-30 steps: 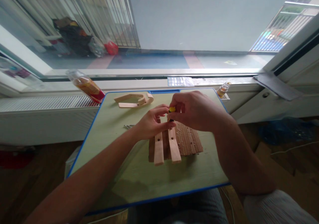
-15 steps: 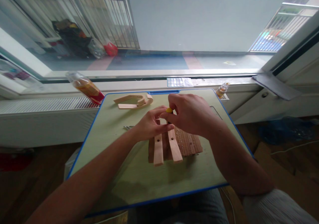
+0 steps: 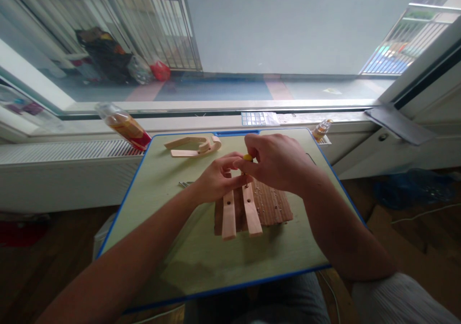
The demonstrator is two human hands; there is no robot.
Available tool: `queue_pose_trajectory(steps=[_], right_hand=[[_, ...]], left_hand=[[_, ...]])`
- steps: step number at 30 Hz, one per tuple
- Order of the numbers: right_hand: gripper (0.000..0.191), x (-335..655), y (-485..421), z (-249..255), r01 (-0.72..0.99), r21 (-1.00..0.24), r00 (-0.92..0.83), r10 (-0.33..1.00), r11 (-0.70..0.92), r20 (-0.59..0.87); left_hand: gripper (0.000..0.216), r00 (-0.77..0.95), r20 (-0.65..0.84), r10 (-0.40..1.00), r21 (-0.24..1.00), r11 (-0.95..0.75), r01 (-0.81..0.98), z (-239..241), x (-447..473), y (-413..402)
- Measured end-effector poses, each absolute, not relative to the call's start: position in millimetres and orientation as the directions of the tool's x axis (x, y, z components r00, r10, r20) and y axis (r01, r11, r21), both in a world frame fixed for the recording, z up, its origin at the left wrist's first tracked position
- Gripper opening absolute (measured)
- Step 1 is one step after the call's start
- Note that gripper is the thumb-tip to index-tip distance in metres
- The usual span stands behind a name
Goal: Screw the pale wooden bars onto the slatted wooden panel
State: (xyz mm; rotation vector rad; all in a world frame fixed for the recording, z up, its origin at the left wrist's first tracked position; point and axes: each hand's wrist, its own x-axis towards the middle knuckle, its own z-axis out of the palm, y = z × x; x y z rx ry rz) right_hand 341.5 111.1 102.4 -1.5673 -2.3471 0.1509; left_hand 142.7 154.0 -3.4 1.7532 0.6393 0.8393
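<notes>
Two pale wooden strips, the left one [image 3: 229, 213] and the right one [image 3: 253, 216], lie side by side on a brown ridged board [image 3: 273, 209], each with a dark hole. My right hand [image 3: 277, 161] is closed around a small screwdriver whose yellow handle [image 3: 248, 157] shows between the fingers. Its tip points down at the right strip, where a small dark spot, perhaps a screw head, shows. My left hand [image 3: 218, 177] grips the far part of the strips, fingers beyond and thumb on the near side. The far ends of the strips are hidden behind my hands.
A joined pair of wooden pieces [image 3: 196, 147] lies at the back left of the blue-edged table [image 3: 173, 247]. Several screws [image 3: 185, 184] lie left of my left hand. A drink bottle [image 3: 126, 128] leans by the radiator; a smaller bottle [image 3: 321, 130] stands at the right.
My right hand has lifted slightly with the screwdriver and shifted a little right, showing more of the right strip's surface. My left hand has barely moved.
</notes>
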Motion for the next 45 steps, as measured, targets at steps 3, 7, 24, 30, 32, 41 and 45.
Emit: queue_pose_trajectory(steps=[3,7,24,30,32,41,45], right_hand=[[0.025,347.5,112.1,104.6,0.848,-0.329,-0.375,0.909,0.416,0.183],[0.025,357.5,112.7,109.8,0.738,-0.437,-0.504,0.85,0.515,0.151],[0.02,355.1,111.3,111.7,0.844,-0.344,-0.387,0.911,0.411,0.139],[0.023,354.5,111.1,110.5,0.852,-0.332,-0.381,0.914,0.405,0.136],[0.024,354.3,110.9,109.5,0.854,-0.323,-0.38,0.913,0.408,0.15],[0.032,352.7,112.0,106.8,0.866,-0.294,-0.366,0.914,0.404,0.177],[0.034,352.7,113.4,104.3,0.871,-0.286,-0.361,0.915,0.4,0.18]], left_hand=[[0.032,0.614,0.243,0.751,0.954,-0.299,-0.011,-4.2,144.1,154.1],[0.03,0.612,0.217,0.761,0.942,-0.328,0.075,-3.5,142.4,153.9],[0.031,0.645,0.197,0.739,0.929,-0.351,0.118,-4.9,138.6,155.2],[0.034,0.65,0.2,0.733,0.922,-0.366,0.128,-5.7,137.2,156.3],[0.034,0.652,0.206,0.73,0.919,-0.374,0.128,-4.6,137.4,155.9],[0.032,0.628,0.208,0.75,0.929,-0.353,0.114,-3.8,140.4,154.5],[0.03,0.626,0.223,0.747,0.926,-0.362,0.102,-5.0,141.0,154.8]])
